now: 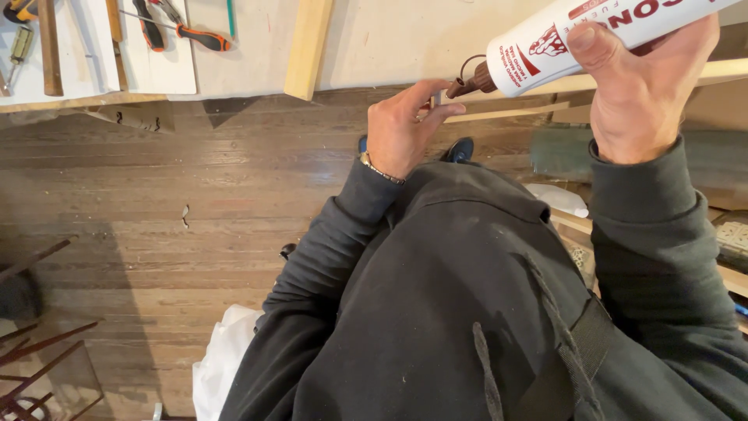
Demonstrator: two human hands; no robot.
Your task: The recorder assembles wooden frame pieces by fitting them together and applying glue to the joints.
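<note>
Right hand (639, 86) is wrapped tight around a white glue bottle (576, 35), brown nozzle (467, 82) tipped down. Left hand (401, 129) has its fingertips (436, 105) pinched on a small piece right by the nozzle.

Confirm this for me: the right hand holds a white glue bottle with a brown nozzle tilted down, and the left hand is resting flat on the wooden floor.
Not quite. The head view shows the left hand raised at the brown nozzle, fingers pinched near its tip, not flat on the wooden floor. The rest stands: the right hand holds the white glue bottle tilted down.
</note>
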